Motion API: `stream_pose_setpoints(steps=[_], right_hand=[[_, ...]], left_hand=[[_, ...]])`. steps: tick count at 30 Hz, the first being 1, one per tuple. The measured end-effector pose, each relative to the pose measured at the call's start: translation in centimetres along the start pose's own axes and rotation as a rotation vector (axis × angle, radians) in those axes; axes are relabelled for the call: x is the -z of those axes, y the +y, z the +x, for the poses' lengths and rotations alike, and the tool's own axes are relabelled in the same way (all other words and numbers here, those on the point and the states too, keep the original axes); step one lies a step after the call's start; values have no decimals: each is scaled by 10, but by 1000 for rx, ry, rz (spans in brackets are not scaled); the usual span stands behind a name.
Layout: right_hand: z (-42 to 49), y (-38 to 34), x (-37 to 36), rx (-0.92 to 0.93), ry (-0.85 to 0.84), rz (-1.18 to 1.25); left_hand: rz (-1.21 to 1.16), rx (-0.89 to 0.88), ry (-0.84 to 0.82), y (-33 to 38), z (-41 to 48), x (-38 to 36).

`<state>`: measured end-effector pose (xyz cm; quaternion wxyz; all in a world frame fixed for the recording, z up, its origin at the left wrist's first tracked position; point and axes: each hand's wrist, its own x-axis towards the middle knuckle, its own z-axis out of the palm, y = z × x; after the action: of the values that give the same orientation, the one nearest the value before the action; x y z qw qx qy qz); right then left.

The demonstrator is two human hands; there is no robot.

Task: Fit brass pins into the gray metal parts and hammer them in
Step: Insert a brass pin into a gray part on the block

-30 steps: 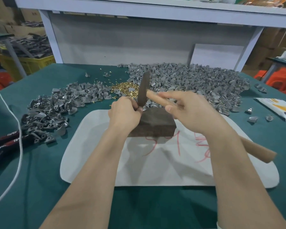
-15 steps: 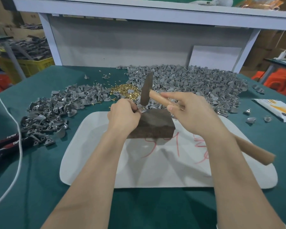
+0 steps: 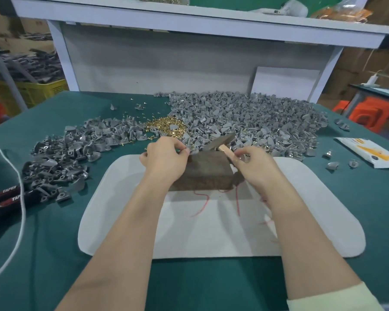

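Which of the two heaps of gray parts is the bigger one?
The heap at the back right, behind the brown block; it spreads much wider than the left heap.

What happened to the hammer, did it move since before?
Yes. The hammer head dropped and swung right: it stood upright over the back left of the dark block, and now tilts low at its back right.

Table (image 3: 211,283), green cover. White mat (image 3: 312,221) with red scribbles lay central, near the front edge. Pliers (image 3: 7,196), black-and-red handles, lay at the left edge, crossed by a white cable (image 3: 23,205). A white-and-yellow packet (image 3: 368,151) lay at the right edge. Beyond the table stood a yellow crate (image 3: 43,90), left, and orange stools (image 3: 373,111), right.
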<state>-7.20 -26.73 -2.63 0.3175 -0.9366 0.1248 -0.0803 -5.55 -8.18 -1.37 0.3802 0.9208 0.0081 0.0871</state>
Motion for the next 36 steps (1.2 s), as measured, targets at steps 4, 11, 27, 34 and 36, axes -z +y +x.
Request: stream_pose_setpoints(steps=[4, 11, 27, 34, 36], right_hand=[[-4, -21, 2, 194, 193, -36], [7, -78, -8, 363, 6, 146], [73, -175, -130, 407, -285, -412], [81, -173, -134, 395, -137, -426], [87, -167, -128, 392, -228, -423]], left_hand=[[-27, -34, 18, 2, -1, -1], [-236, -134, 146, 1, 3, -1], [-1269, 432, 770, -28, 25, 23], [-1287, 500, 755, -26, 28, 20], [-1300, 528, 736, -27, 27, 19]])
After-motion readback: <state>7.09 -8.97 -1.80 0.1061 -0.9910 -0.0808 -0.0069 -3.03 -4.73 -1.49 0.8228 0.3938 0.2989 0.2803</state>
